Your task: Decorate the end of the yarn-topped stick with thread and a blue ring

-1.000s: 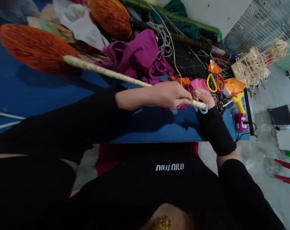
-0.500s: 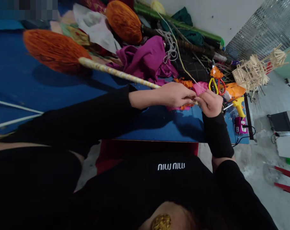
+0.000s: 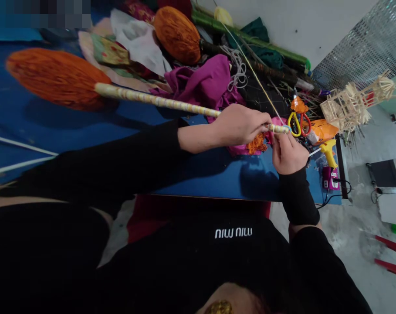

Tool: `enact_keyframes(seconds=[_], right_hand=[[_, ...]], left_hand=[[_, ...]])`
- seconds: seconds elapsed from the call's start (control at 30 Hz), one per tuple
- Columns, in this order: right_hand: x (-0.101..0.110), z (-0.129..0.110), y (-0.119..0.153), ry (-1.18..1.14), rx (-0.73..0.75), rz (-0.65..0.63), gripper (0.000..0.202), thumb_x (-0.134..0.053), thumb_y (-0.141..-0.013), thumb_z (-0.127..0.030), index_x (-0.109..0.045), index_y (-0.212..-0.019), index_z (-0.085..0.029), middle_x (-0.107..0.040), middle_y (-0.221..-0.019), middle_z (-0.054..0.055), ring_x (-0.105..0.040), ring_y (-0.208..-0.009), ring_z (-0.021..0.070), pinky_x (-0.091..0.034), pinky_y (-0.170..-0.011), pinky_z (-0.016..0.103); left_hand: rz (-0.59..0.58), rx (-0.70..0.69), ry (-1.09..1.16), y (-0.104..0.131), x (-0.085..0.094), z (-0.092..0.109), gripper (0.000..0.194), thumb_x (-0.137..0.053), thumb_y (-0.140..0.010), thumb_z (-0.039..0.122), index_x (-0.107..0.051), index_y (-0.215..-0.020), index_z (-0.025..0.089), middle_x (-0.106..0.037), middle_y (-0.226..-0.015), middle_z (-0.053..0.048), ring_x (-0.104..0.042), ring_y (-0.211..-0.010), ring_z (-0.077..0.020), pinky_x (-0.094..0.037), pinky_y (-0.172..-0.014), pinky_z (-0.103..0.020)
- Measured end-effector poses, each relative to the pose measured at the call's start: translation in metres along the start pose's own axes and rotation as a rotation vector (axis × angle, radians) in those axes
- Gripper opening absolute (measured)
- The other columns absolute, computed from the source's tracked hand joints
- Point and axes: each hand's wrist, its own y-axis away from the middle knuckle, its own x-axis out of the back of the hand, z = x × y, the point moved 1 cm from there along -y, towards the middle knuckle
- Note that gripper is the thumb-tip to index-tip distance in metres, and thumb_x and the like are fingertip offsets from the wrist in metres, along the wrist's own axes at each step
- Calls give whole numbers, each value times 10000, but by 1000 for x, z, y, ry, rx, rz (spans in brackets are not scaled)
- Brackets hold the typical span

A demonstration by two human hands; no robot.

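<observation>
My left hand (image 3: 242, 124) is closed around a slim stick (image 3: 165, 101) wrapped in pale yellow and whitish bands. At the stick's far left end sits a long orange fibrous head (image 3: 57, 78), over the table. The stick's right tip shows beyond my left fingers, and my right hand (image 3: 289, 152) pinches it there from below. A yellow thread (image 3: 255, 72) runs tight from a yellow ball (image 3: 223, 16) at the back down to this tip. Crumpled orange material (image 3: 257, 144) and pink material (image 3: 238, 150) lie under my left hand.
Scissors (image 3: 295, 124) with yellow and red handles stand just beyond my right hand. A yellow glue gun (image 3: 329, 152) and a purple power socket (image 3: 330, 178) are at the right table edge. Purple cloth (image 3: 201, 80) and another orange head (image 3: 177, 34) lie behind the stick.
The stick has shifted left, and its orange head with it. Its right tip now shows between my hands, which have come further apart. The thread has become straighter.
</observation>
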Motion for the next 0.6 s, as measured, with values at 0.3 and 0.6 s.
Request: enact_keyframes(seconds=[0.3,0.6], right_hand=[[-18,-15,3,-573,-265,52,401,-419,-1063,-446,-701,-929,-195,-740,-805,55,-666,-729,146,-540,-726,279],[-71,-2,-1,-1591,-718,-370,586,-718,-747,-787,-519,-689,-238,-362,-532,-69,-273,-464,73,-259,-436,262]], left_hand=[[34,64,-17,1,9,2,422,-419,-1004,379,-753,-1153,168,-788,-918,-87,-727,-826,-226,-420,-672,-302],[-70,22,93,0,23,3,399,-451,-983,352,-755,-1171,175,-791,-962,-77,-718,-892,-217,-431,-736,-288]])
